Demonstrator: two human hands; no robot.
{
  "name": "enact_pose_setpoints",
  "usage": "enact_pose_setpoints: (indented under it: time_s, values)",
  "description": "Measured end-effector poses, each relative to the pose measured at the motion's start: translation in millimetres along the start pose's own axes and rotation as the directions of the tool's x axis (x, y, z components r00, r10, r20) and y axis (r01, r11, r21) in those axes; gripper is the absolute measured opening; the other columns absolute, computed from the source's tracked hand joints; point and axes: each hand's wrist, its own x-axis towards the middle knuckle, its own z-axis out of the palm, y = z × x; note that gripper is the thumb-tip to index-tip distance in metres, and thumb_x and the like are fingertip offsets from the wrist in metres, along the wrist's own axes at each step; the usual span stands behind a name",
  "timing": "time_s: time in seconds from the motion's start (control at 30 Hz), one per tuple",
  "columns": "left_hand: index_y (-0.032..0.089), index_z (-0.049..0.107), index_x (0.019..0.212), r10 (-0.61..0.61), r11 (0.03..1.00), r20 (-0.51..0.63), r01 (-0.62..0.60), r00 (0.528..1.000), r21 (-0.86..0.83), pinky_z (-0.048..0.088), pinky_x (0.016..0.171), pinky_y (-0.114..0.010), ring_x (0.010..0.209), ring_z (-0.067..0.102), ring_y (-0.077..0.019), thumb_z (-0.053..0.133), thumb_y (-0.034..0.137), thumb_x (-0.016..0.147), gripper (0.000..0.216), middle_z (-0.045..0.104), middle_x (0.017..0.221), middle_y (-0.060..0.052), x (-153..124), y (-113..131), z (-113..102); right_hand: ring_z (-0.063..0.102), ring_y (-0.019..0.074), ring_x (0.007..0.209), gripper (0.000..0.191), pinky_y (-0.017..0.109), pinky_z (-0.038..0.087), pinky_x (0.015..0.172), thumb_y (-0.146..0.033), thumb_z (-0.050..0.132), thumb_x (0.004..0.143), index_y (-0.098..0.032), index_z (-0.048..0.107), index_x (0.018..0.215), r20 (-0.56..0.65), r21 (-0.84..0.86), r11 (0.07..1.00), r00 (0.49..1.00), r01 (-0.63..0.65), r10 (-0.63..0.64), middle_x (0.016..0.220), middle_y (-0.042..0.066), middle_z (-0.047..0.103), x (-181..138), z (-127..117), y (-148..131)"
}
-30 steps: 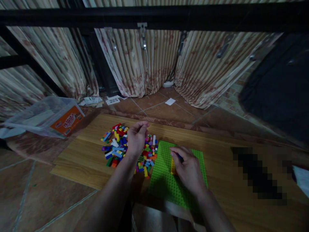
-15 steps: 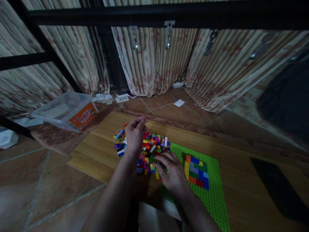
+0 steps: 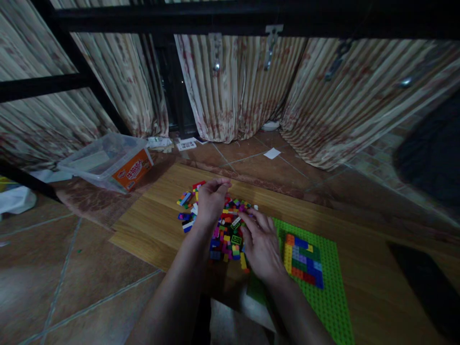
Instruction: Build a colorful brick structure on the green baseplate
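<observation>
A heap of small colourful toy bricks lies on the wooden table. My left hand is raised over the heap's far left part, its fingertips pinched together; whatever is between them is too small to make out. At the heap's right side my right hand reaches over the bricks, thumb and fingers apart, with nothing visible in it. Its fingertips are close to a white brick and a dark green brick. Right of that hand, a green baseplate carries a flat block of joined multicoloured bricks.
The wooden table runs across the view. A dark flat object rests on its right part. On the floor behind, at left, stands a clear plastic box with an orange label. Papers lie near the striped curtains.
My right hand has moved up and further over the heap, its fingers reaching away from me. My left hand stays pinched above the bricks. The whole view has shifted slightly.
</observation>
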Motion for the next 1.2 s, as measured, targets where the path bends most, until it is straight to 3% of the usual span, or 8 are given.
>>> enact_pose_setpoints:
  time_s: [0.2, 0.37, 0.47, 0.6, 0.77, 0.87, 1.03, 1.2]
  values:
    - [0.012, 0.067, 0.078, -0.033, 0.994, 0.068, 0.026, 0.997, 0.103, 0.04, 0.055, -0.018, 0.054, 0.051, -0.0071, 0.067, 0.023, 0.066, 0.016, 0.062, 0.066, 0.001, 2.0, -4.1, -4.6, 0.051, 0.0248, 0.101, 0.027, 0.042, 0.043, 0.091, -0.017, 0.047, 0.09, -0.023, 0.068, 0.107, 0.064, 0.052, 0.999, 0.998, -0.011, 0.008, 0.109, 0.008, 0.063, 10.5, 4.4, -1.4]
    - [0.013, 0.069, 0.08, -0.052, 0.973, 0.227, -0.002, 0.973, 0.23, 0.04, 0.06, -0.019, 0.061, 0.052, -0.0087, 0.069, 0.029, 0.07, 0.02, 0.062, 0.068, 0.001, 0.3, -7.2, -7.1, 0.056, 0.0226, 0.094, 0.017, 0.039, 0.044, 0.086, -0.024, 0.054, 0.088, -0.023, 0.07, 0.093, -0.011, 0.285, 0.943, 0.984, -0.17, 0.18, 0.095, 0.004, 0.069, 11.5, -2.9, 3.1]
    - [0.012, 0.069, 0.082, -0.141, 0.964, 0.425, 0.026, 0.894, 0.265, 0.042, 0.064, -0.02, 0.066, 0.054, -0.0096, 0.069, 0.037, 0.072, 0.027, 0.064, 0.074, -0.001, -6.4, -3.7, -5.0, 0.062, 0.0195, 0.086, 0.018, 0.035, 0.048, 0.08, -0.033, 0.059, 0.084, -0.021, 0.069, 0.094, -0.033, 0.583, 0.748, 0.91, -0.319, 0.414, 0.091, 0.004, 0.07, 12.1, -5.3, 6.7]
    - [0.011, 0.068, 0.085, -0.282, 0.926, 0.603, 0.047, 0.746, 0.375, 0.041, 0.059, -0.02, 0.063, 0.053, -0.0097, 0.073, 0.039, 0.069, 0.032, 0.064, 0.071, -0.001, -16.5, -1.2, -0.3, 0.064, 0.016, 0.075, 0.024, 0.031, 0.05, 0.074, -0.036, 0.07, 0.074, -0.018, 0.07, 0.089, -0.014, 0.818, 0.475, 0.815, -0.323, 0.579, 0.082, 0.003, 0.071, 15.4, -6.4, 8.6]
    - [0.011, 0.069, 0.086, -0.275, 0.927, 0.626, 0.028, 0.73, 0.375, 0.044, 0.063, -0.02, 0.065, 0.057, -0.01, 0.071, 0.026, 0.071, 0.021, 0.067, 0.074, -0.002, -19.0, -3.3, 1.4, 0.062, 0.0151, 0.066, 0.023, 0.029, 0.05, 0.066, -0.037, 0.074, 0.067, -0.018, 0.072, 0.082, 0.024, 0.844, 0.396, 0.764, -0.361, 0.644, 0.074, 0.002, 0.072, 16.9, -10.3, 10.3]
    - [0.011, 0.07, 0.087, -0.249, 0.941, 0.594, 0.047, 0.765, 0.335, 0.046, 0.067, -0.02, 0.069, 0.06, -0.0101, 0.069, 0.015, 0.07, 0.018, 0.068, 0.079, -0.003, -16.7, -2.0, -0.2, 0.063, 0.0158, 0.066, 0.022, 0.029, 0.05, 0.065, -0.036, 0.073, 0.067, -0.019, 0.073, 0.081, 0.037, 0.817, 0.413, 0.75, -0.403, 0.66, 0.073, 0.002, 0.073, 14.0, -12.0, 13.4]
    - [0.012, 0.068, 0.097, -0.272, 0.947, 0.416, 0.165, 0.868, 0.274, 0.05, 0.068, -0.023, 0.067, 0.063, -0.0117, 0.066, 0.013, 0.073, 0.024, 0.068, 0.073, -0.002, -13.8, 0.4, -0.5, 0.066, 0.0184, 0.075, 0.015, 0.031, 0.05, 0.071, -0.033, 0.066, 0.075, -0.021, 0.073, 0.081, 0.058, 0.677, 0.608, 0.854, -0.414, 0.517, 0.082, 0.003, 0.074, 4.8, -8.2, 12.9]
    - [0.011, 0.068, 0.101, -0.317, 0.939, 0.43, 0.216, 0.845, 0.268, 0.051, 0.07, -0.023, 0.068, 0.063, -0.0119, 0.064, 0.014, 0.075, 0.026, 0.068, 0.071, -0.003, -16.2, -0.8, 3.3, 0.066, 0.0178, 0.083, 0.022, 0.032, 0.052, 0.078, -0.029, 0.063, 0.079, -0.022, 0.069, 0.098, 0.046, 0.633, 0.681, 0.896, -0.369, 0.442, 0.095, 0.004, 0.072, 1.8, -7.7, 8.8]
